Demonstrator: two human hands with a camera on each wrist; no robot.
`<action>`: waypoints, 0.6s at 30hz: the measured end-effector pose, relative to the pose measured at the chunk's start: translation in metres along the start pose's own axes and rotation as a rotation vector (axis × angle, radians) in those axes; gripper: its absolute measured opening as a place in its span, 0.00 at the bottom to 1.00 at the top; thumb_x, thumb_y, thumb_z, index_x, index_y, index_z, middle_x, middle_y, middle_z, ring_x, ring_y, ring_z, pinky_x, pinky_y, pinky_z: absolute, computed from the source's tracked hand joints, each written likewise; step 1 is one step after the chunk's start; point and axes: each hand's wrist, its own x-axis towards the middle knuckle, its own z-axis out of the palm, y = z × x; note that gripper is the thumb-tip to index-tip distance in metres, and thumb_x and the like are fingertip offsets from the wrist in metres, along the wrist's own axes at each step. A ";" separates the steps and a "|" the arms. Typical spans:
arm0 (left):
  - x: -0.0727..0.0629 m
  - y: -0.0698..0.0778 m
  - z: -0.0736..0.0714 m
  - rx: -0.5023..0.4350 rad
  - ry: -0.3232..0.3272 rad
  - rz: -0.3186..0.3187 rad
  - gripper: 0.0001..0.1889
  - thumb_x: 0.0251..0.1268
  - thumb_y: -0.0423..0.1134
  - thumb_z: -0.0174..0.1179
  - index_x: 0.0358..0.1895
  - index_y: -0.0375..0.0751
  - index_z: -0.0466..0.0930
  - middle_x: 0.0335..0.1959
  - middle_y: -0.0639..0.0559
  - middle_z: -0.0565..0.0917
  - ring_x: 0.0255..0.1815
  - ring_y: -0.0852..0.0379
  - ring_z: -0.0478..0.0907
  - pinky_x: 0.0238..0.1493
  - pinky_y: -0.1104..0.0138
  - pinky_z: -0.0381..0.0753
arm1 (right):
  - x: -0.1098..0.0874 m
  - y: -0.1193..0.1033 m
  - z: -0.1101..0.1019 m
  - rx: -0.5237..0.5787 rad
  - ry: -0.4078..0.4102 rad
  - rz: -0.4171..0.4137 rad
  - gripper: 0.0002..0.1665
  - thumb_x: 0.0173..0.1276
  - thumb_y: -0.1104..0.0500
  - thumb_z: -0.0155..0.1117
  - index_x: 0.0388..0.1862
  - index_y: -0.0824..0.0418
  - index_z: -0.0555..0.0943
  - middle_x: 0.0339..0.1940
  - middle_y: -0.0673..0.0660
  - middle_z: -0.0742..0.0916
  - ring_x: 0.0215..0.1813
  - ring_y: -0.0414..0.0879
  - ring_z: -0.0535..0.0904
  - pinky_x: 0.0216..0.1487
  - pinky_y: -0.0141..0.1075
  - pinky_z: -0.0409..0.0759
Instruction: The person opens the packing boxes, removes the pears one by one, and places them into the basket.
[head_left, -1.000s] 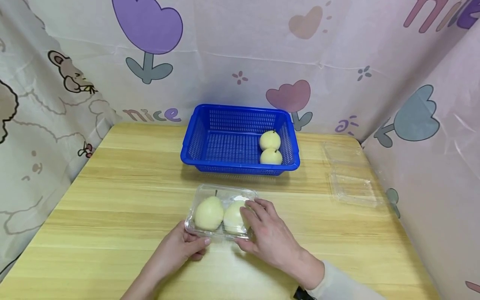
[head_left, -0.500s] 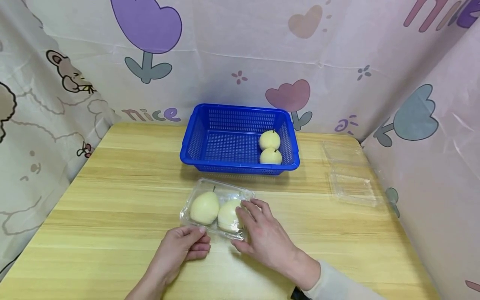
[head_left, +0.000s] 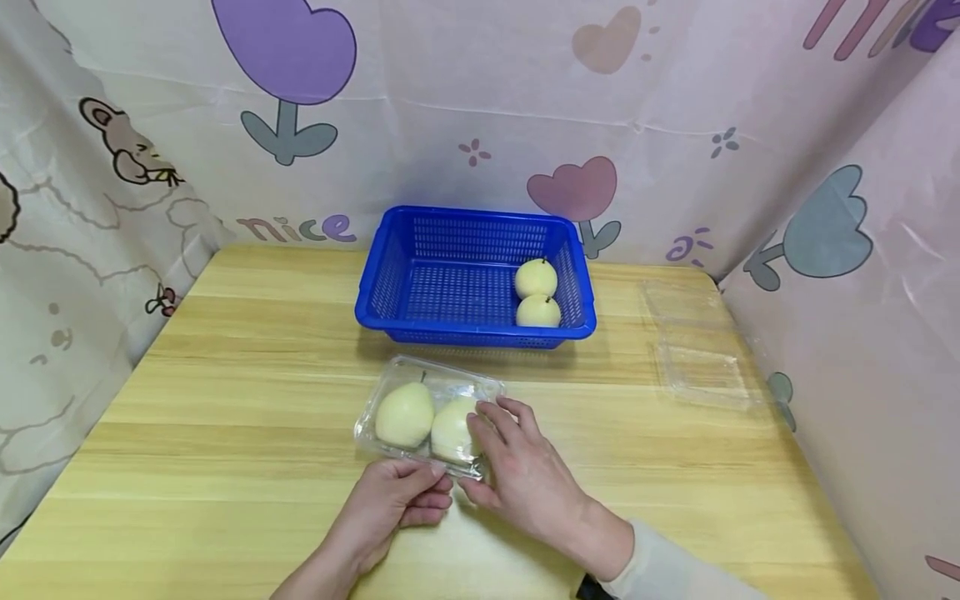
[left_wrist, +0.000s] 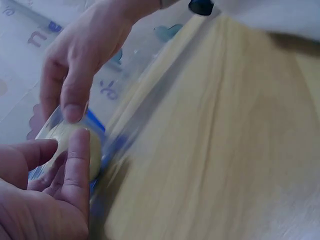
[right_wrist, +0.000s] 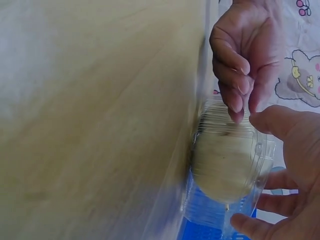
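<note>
A clear plastic clamshell box (head_left: 442, 383) with two pale yellow pears inside, the left pear (head_left: 405, 415) and the right pear (head_left: 453, 429), sits slanted on the wooden table. My left hand (head_left: 397, 504) pinches the front edge of its rim between thumb and curled fingers. Over the right end spreads my right hand (head_left: 528, 462), fingers on the top and thumb at the front edge, gripping the box and covering part of the right pear. Through the ribbed side of the clamshell box (right_wrist: 227, 127), the right wrist view shows a pear (right_wrist: 222, 165) close up.
Behind the box stands a blue plastic basket (head_left: 375, 312) with two more pears (head_left: 537, 293) at its right end. An opened clear plastic box (head_left: 701, 354) lies near the table's right edge. Patterned curtains (head_left: 480, 108) hang at the back and sides.
The box has shifted left and turned, its right end nearer me. My left hand has left the box's front left corner and slid right along the front rim. My right hand has kept to the right end.
</note>
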 end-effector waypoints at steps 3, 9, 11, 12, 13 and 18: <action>0.001 -0.002 0.004 -0.002 0.010 -0.003 0.15 0.77 0.41 0.65 0.48 0.27 0.86 0.37 0.47 0.90 0.34 0.60 0.89 0.39 0.68 0.91 | 0.000 -0.001 0.001 -0.009 0.006 -0.005 0.42 0.60 0.40 0.81 0.66 0.63 0.80 0.67 0.62 0.83 0.70 0.62 0.75 0.60 0.47 0.88; 0.003 -0.003 0.009 0.009 0.084 0.001 0.15 0.78 0.43 0.63 0.47 0.30 0.85 0.37 0.48 0.90 0.32 0.61 0.87 0.35 0.69 0.90 | 0.001 -0.001 0.001 -0.019 0.012 -0.004 0.39 0.63 0.40 0.79 0.66 0.62 0.82 0.67 0.61 0.84 0.70 0.61 0.75 0.58 0.47 0.89; 0.004 -0.003 0.010 0.007 0.112 0.007 0.14 0.77 0.42 0.64 0.47 0.31 0.85 0.37 0.50 0.89 0.31 0.62 0.85 0.32 0.71 0.89 | 0.001 -0.001 0.000 -0.015 0.007 -0.006 0.39 0.64 0.40 0.78 0.65 0.62 0.82 0.67 0.61 0.84 0.70 0.62 0.76 0.60 0.47 0.88; 0.004 -0.002 0.011 0.003 0.125 0.008 0.13 0.77 0.42 0.64 0.46 0.32 0.86 0.36 0.51 0.89 0.30 0.63 0.84 0.31 0.71 0.88 | 0.001 0.000 0.000 -0.006 0.002 -0.002 0.39 0.64 0.40 0.78 0.66 0.62 0.82 0.67 0.61 0.84 0.71 0.62 0.75 0.62 0.48 0.87; 0.004 -0.002 0.011 -0.001 0.136 0.009 0.12 0.76 0.41 0.65 0.46 0.32 0.86 0.36 0.51 0.89 0.30 0.63 0.84 0.30 0.72 0.87 | 0.001 0.001 -0.001 0.021 -0.001 0.005 0.39 0.64 0.40 0.78 0.66 0.62 0.82 0.67 0.61 0.84 0.71 0.62 0.75 0.65 0.49 0.86; 0.003 -0.002 0.014 -0.011 0.166 0.016 0.10 0.73 0.38 0.66 0.43 0.32 0.87 0.33 0.53 0.89 0.27 0.64 0.82 0.26 0.73 0.84 | -0.002 0.009 -0.005 0.316 0.030 0.213 0.32 0.68 0.49 0.77 0.65 0.64 0.81 0.62 0.60 0.86 0.64 0.53 0.82 0.65 0.46 0.85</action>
